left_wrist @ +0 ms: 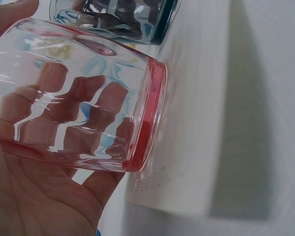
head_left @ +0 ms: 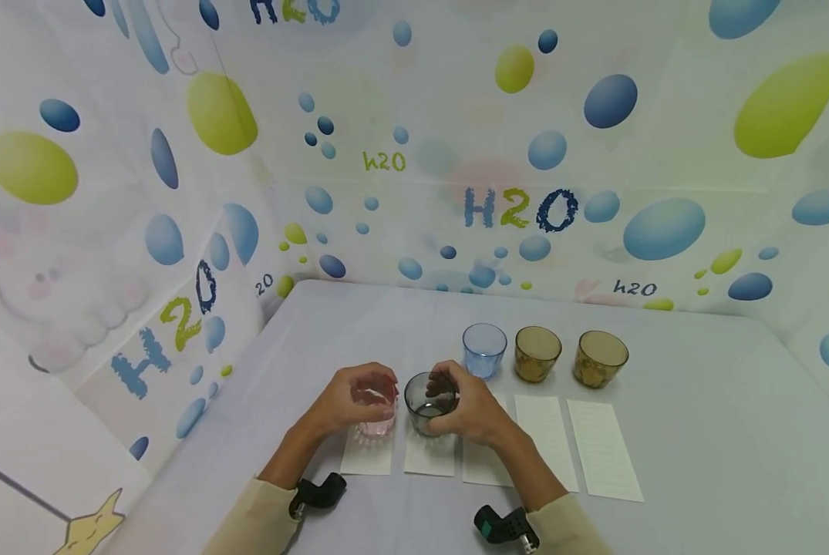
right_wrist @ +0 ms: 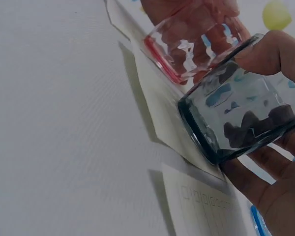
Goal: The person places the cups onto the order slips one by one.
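A clear pink glass (head_left: 375, 424) is gripped by my left hand (head_left: 352, 399), thumb on the near side and fingers curled round behind. The left wrist view shows those fingers through the wall of the pink glass (left_wrist: 73, 98). Just to its right, my right hand (head_left: 471, 405) grips a dark grey glass (head_left: 424, 401) round its side. In the right wrist view the grey glass (right_wrist: 241, 108) stands close beside the pink one (right_wrist: 196, 42). Both are over paper sheets, the pink above the leftmost sheet (head_left: 367, 460), the grey above the second (head_left: 429, 459).
A light blue glass (head_left: 484, 351) and two amber glasses, one in the middle (head_left: 537, 354) and one at the right (head_left: 600, 360), stand in a row behind. More paper slips, such as the rightmost (head_left: 604, 451), lie on the white tablecloth (head_left: 705, 432). Printed sheeting (head_left: 428, 100) hangs behind.
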`<state>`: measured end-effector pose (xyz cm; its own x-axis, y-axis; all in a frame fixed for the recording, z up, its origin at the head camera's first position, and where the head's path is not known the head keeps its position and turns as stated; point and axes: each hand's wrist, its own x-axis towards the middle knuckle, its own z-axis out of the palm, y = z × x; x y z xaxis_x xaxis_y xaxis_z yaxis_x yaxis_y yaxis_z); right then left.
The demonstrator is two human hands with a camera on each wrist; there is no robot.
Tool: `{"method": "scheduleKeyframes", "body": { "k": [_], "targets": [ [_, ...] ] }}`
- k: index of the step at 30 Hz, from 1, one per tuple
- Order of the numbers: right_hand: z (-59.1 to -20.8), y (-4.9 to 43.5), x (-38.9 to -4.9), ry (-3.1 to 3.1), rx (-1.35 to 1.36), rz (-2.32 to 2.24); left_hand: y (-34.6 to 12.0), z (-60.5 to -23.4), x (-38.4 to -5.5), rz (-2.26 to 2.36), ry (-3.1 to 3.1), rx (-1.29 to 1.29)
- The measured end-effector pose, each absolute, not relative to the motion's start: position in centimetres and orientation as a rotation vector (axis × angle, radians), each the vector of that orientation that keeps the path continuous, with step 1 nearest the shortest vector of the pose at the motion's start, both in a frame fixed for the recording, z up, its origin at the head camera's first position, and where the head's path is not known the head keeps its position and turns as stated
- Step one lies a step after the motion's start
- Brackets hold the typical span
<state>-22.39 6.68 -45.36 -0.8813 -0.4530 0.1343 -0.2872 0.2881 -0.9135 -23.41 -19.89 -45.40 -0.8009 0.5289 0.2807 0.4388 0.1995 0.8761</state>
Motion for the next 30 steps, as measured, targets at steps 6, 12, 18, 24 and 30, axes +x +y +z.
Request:
{"method": "scheduleKeyframes", "body": {
  "k": [6,12,18,24,30],
  "targets": [
    [-45.2,6.5,-22.2,2.432,-0.7,-1.64,-19.8,-45.2,-23.6,1.691,2.37,0.969],
    [-45.4,6.2,-21.7,2.394,-0.683,-1.666,-19.9,-45.3,-23.6,1.688,2.364,0.968],
    [-45.7,6.1,-21.2,2.372,-0.669,-1.645,-20.0,-45.4,-23.6,1.679,2.375,0.966],
    [-45.6,6.5,-20.9,2.393,-0.67,-1.619,-20.0,-45.6,-23.6,1.675,2.382,0.949],
    [-45.4,6.7,-20.5,2.498,-0.665,-1.493,-20.0,-45.7,-23.6,1.673,2.384,0.96]
  ]
}}
